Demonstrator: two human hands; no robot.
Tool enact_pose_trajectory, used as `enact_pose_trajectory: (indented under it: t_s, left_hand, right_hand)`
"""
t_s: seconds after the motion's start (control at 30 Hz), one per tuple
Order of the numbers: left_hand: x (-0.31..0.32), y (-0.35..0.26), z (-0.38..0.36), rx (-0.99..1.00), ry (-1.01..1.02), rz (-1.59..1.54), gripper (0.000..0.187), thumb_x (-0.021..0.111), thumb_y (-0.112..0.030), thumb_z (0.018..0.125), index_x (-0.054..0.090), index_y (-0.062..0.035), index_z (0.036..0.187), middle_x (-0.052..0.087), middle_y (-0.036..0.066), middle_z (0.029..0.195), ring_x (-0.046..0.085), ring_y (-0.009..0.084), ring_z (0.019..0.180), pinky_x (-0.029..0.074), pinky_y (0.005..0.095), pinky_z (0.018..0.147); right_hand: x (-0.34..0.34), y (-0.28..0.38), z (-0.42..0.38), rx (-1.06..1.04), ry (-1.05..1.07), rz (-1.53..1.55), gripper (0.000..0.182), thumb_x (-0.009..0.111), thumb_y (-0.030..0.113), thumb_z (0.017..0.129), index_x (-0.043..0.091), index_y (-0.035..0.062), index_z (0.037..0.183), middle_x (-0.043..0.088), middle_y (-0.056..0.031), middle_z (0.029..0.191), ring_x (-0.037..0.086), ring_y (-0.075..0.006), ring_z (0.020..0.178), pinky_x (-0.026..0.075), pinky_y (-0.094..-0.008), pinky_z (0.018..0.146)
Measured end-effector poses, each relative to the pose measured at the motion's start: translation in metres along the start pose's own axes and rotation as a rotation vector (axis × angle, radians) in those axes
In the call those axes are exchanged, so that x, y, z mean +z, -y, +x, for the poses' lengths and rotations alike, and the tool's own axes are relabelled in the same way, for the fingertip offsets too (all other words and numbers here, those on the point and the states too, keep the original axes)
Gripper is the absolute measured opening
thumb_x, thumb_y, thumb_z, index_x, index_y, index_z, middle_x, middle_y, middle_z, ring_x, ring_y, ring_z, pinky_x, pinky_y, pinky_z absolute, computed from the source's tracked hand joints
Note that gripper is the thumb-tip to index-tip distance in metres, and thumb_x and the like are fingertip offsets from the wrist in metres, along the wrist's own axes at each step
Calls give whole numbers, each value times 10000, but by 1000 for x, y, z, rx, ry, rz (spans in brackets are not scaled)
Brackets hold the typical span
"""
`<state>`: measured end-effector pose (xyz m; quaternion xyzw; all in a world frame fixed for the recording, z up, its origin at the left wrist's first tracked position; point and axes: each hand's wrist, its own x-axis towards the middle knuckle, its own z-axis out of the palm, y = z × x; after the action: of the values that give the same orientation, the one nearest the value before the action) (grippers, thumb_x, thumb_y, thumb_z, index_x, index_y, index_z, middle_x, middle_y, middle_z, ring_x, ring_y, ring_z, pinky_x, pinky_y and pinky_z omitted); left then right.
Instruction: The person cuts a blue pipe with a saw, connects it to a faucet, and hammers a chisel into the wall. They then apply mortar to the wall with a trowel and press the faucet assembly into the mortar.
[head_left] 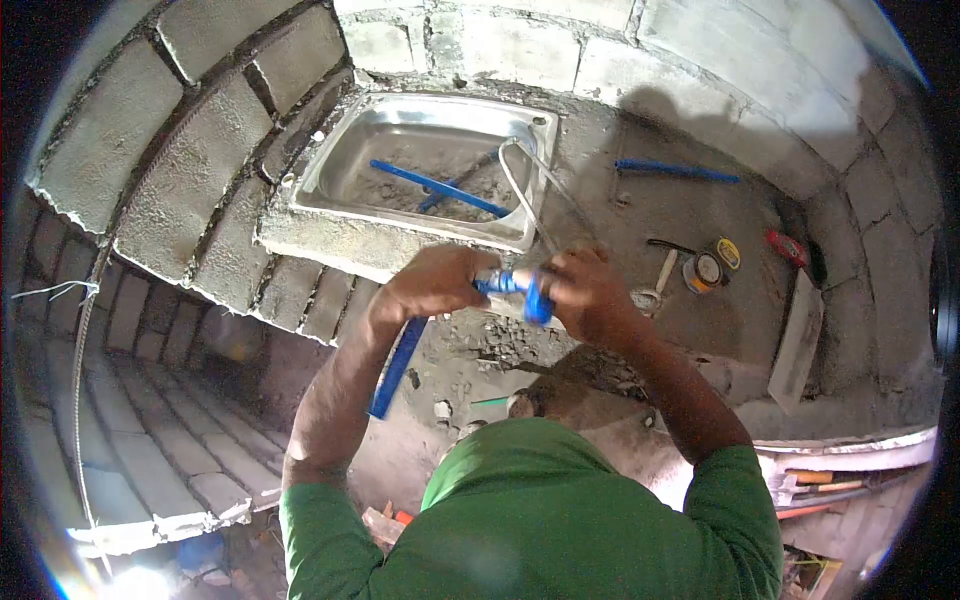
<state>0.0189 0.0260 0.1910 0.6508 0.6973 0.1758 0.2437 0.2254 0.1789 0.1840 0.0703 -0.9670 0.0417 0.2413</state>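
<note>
Head view takes in concrete-block walls (210, 130) around a mortar-covered ledge (585, 190); the largest thing set in it is a stainless-steel sink (450, 106) with grit in its basin. To the right, a flat board (797, 345) leans below a red-handled tool (787, 247).

Next in size come lengths of blue pipe. One pipe (440, 187) lies across the sink over a shorter blue piece (431, 204), another pipe (677, 171) lies farther back on the ledge, and a third (396, 368) slants below the left wrist; whether it is held cannot be told. A pale bent rod (514, 178) rises from beside the right hand toward the sink's corner.

The left hand (440, 282) is closed around one end of a blue pipe fitting (538, 303), and the right hand (590, 292) has its fingers curled about the other, just in front of the sink. Blur hides the joint between them.

The fitting looks like plastic: probably light, stiff and fairly tough, though its smooth surface may slip under wet or gritty fingers. Its best hold is likely the thick blue body, with the other hand low on the opposite end, so that any twist stays in line.
</note>
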Motion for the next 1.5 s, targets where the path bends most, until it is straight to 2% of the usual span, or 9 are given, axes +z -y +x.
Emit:
enact_pose_trajectory:
  t_s: [0.2,0.33,0.4,0.57,0.73,0.93,1.1,1.33,1.5]
  left_hand:
    - [12,3,-3,76,259,-591,444,798,-199,712,643,-61,1105,694,153,851,676,247,776,502,363,723]
    - [12,-17,-6,-57,-408,206,313,770,-128,711,652,-86,997,687,131,861,673,331,826,543,416,694]
    - [8,-21,-5,-29,-624,421,258,746,-128,712,627,-110,940,655,98,865,667,313,828,535,414,673]
    - [-6,-32,-4,82,-746,576,258,689,-63,666,610,-123,904,574,76,765,619,298,758,507,415,616]
    - [-17,-24,-4,191,-782,577,271,680,-44,636,621,-110,892,566,71,760,605,304,768,503,423,648]
    - [-9,-10,-8,181,-552,433,335,698,-43,611,643,-116,933,613,81,824,634,312,820,520,416,683]
    - [-8,-18,-10,116,-692,592,327,704,-54,610,643,-109,927,606,81,830,632,316,809,520,417,687]
    - [3,-5,-8,59,-518,47,301,750,-134,696,687,-105,989,665,93,796,672,259,713,537,383,644]
    - [3,-12,-9,25,-556,137,307,752,-136,692,685,-105,990,677,101,809,682,261,727,546,396,653]
  right_hand:
    - [-26,6,10,-88,-33,150,338,697,178,818,668,168,1154,608,-113,1151,531,-330,1112,421,-450,958]
    - [-10,-31,-4,321,-367,283,436,566,239,951,514,57,1343,552,-163,1277,516,-347,1222,443,-438,985]
    - [-8,-39,-13,721,139,748,504,468,410,998,511,40,1338,569,-161,1262,597,-304,1111,545,-394,806]
    - [5,-23,-1,812,235,2076,916,375,813,834,512,52,1326,648,-213,1109,652,-312,970,551,-385,565]
    - [6,-23,-2,606,212,2070,811,551,654,860,469,21,1360,583,-188,1249,582,-304,1138,554,-427,783]
    - [-35,-15,12,96,-47,193,797,725,366,790,389,83,1456,464,-201,1431,464,-388,1292,328,-464,1106]
    - [-49,3,15,649,271,489,606,704,241,834,499,38,1367,577,-231,1286,534,-399,1221,401,-458,1034]
    - [-39,10,30,48,-316,-131,544,636,40,769,582,174,1293,567,-204,1298,561,-378,1174,461,-429,955]
    - [-16,6,14,409,-274,528,575,494,-61,816,513,93,1370,551,-228,1297,586,-349,1112,475,-358,952]
